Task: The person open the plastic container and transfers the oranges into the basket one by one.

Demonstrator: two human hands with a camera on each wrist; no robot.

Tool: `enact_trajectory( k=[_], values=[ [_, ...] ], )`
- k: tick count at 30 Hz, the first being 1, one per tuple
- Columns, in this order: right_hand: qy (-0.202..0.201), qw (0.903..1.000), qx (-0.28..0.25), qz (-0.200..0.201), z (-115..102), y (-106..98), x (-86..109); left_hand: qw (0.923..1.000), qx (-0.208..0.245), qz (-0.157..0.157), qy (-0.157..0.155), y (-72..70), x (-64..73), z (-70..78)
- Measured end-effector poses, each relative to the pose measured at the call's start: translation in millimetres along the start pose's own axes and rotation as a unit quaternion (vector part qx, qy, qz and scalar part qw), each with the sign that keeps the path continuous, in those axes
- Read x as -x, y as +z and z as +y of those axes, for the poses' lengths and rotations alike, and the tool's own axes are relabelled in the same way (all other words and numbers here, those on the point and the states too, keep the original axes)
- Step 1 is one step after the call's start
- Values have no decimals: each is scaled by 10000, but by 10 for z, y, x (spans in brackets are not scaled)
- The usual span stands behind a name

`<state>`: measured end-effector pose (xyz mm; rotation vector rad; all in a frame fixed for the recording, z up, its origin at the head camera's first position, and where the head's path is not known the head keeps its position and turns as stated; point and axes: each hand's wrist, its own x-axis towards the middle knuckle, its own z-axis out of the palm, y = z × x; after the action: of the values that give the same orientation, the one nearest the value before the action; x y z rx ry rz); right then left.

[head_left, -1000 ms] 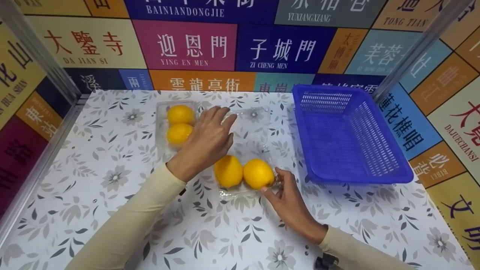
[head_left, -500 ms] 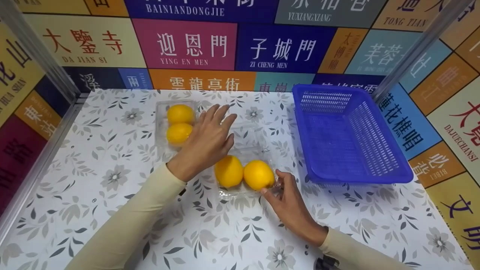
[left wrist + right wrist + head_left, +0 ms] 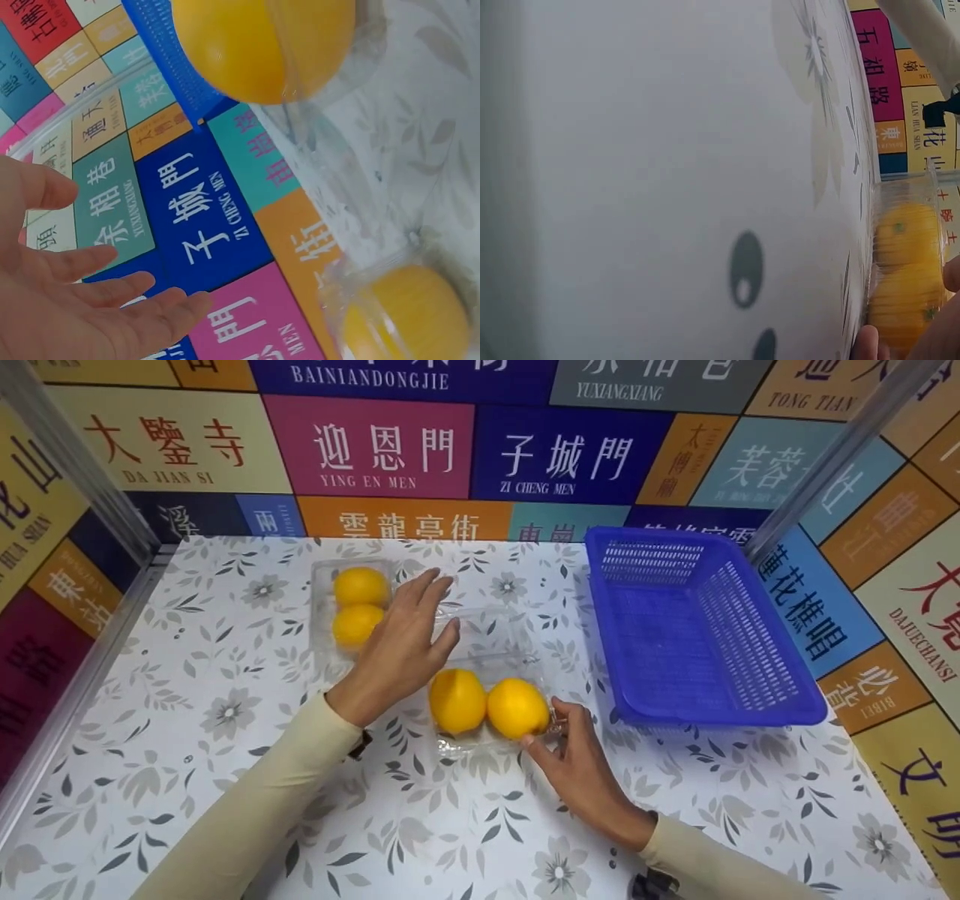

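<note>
Wall panels (image 3: pixel 369 448): BAINIANDONGJIE (image 3: pixel 360 376), apparently BIBEI (image 3: pixel 874 706)

Long, close-fitting sleeves in plain pale beige cover both arms, the left sleeve (image 3: pixel 255 802) and right sleeve (image 3: pixel 724 864) alike; each ends at the wrist, leaving left hand (image 3: pixel 401 641) and right hand (image 3: pixel 581 769) bare; a small black fitting (image 3: pixel 361 745) sits by the left cuff; a dark device (image 3: pixel 654 885) shows beneath the right sleeve.
</note>
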<state>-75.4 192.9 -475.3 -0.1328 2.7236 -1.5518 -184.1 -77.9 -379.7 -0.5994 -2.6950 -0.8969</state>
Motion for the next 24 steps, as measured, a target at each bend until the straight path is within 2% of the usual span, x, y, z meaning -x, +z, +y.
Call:
enact_trajectory(
  k=[6, 14, 24],
  values=[
    [-89, 9999, -66, 19, 2, 15, -6, 9987, 467, 24, -207, 30, 137, -59],
    [-153, 9998, -121, 27, -6, 9, -16, 9946, 981, -16, -335, 84, 308, -103],
    [-148, 9998, -106, 54, -4, 11, -11, 9929, 1126, -96, -384, 166, 470, -142]
  ],
)
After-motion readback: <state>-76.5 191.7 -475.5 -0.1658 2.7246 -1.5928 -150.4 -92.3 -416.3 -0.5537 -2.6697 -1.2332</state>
